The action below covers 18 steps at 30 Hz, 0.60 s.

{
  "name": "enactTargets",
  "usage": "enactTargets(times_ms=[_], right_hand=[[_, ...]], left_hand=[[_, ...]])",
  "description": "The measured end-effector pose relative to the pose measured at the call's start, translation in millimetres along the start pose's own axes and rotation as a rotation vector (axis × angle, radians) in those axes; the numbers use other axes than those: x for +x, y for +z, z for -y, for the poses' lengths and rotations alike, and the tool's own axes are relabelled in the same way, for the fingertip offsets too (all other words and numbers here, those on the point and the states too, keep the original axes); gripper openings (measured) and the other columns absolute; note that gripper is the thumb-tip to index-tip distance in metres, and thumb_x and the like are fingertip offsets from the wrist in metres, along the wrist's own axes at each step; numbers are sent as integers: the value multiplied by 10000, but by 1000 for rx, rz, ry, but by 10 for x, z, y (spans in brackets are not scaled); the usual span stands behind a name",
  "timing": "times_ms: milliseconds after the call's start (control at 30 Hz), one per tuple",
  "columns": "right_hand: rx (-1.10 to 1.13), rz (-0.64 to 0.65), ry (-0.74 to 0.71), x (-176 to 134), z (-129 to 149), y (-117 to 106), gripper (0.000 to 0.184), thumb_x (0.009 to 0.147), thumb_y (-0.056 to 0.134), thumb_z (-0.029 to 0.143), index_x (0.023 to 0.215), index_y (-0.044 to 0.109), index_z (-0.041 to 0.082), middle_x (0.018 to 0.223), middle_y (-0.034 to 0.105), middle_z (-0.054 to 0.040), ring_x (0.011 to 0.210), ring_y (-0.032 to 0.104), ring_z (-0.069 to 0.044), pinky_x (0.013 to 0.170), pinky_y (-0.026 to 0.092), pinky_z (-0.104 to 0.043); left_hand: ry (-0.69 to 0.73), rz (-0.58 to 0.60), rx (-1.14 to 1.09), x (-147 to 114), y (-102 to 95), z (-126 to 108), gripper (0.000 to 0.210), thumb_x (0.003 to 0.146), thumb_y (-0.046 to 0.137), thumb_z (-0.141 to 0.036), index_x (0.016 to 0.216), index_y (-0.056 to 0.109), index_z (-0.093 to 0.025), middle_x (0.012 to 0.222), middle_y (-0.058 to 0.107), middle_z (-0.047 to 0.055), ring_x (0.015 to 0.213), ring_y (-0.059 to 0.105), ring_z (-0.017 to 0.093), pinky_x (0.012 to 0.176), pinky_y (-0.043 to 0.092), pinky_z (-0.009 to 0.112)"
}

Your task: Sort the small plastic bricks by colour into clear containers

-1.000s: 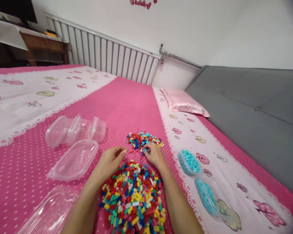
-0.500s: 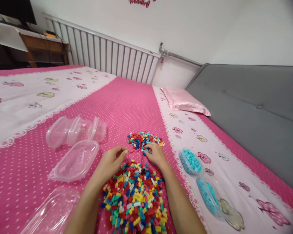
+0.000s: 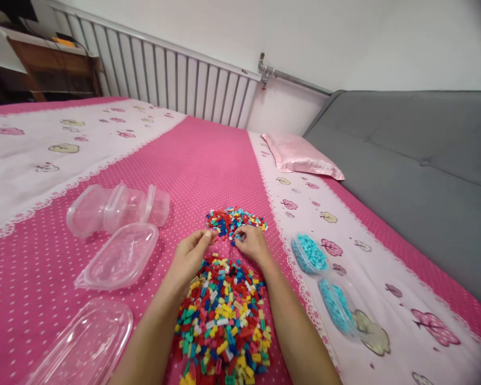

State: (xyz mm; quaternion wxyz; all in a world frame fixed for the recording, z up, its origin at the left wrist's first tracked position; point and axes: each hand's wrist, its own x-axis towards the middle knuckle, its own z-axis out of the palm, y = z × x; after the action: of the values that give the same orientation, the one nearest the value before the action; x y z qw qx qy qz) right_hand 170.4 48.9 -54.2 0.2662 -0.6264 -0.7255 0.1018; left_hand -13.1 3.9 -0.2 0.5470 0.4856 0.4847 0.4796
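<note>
Small toy building bricks of many colours lie in two heaps on the bed. The larger heap (image 3: 224, 321) spreads between my forearms, and the smaller heap (image 3: 236, 218) sits just beyond my fingertips. My left hand (image 3: 193, 254) hovers at the near left edge of the smaller heap, thumb and forefinger closed together; anything between them is too small to tell. At that heap's near right side, my right hand (image 3: 253, 245) has its fingers curled in a pinch by some blue bricks. What those fingers hold is hidden.
On the right stand two clear tubs of light-blue bricks, a farther tub (image 3: 310, 254) and a nearer tub (image 3: 336, 307). Left lie clear containers (image 3: 118, 208) in a row, a shallow container (image 3: 122, 256) and another clear plastic piece (image 3: 84, 342). A pink pillow (image 3: 300, 155) rests by the grey headboard (image 3: 409, 144).
My left hand has moved slightly right, towards the smaller heap, and its thumb and forefinger have come together. My right hand stays by the same heap. The camera view has tilted a little downward.
</note>
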Motion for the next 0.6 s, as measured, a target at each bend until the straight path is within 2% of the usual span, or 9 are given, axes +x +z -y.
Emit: enactTargets(times_ms=[167,333,467,600], right_hand=[[33,-66,10,5,-26,-98,169,655,547,194,760,679,193,650,656,-6,580,579,-134,627,447,-233],[121,-100,60,11,-31,-243,187,636,559,186,775,685,182,562,625,2,529,568,-129,589,462,-234],[314,-37,23,-68,233,-387,185,665,559,219,797,672,155,634,651,-14,533,574,-114,552,470,-218],[452,110,-168,-184,603,-529,257,693,588,225,939,659,202,844,680,-11,708,620,-113,640,493,-212]], left_hand=[[-275,-59,-494,-8,68,-61,204,792,481,-261,852,611,-116,938,650,118,868,616,169,799,481,297],[-474,-114,-782,9,53,-101,268,829,361,-185,985,561,-99,1020,620,155,933,613,176,759,523,272],[-554,-85,-879,-12,94,-68,319,841,341,-189,1091,508,-81,1051,600,169,940,614,193,776,527,298],[-626,2,-968,-40,157,-70,309,864,313,-198,1067,506,-68,967,603,171,881,627,198,749,534,318]])
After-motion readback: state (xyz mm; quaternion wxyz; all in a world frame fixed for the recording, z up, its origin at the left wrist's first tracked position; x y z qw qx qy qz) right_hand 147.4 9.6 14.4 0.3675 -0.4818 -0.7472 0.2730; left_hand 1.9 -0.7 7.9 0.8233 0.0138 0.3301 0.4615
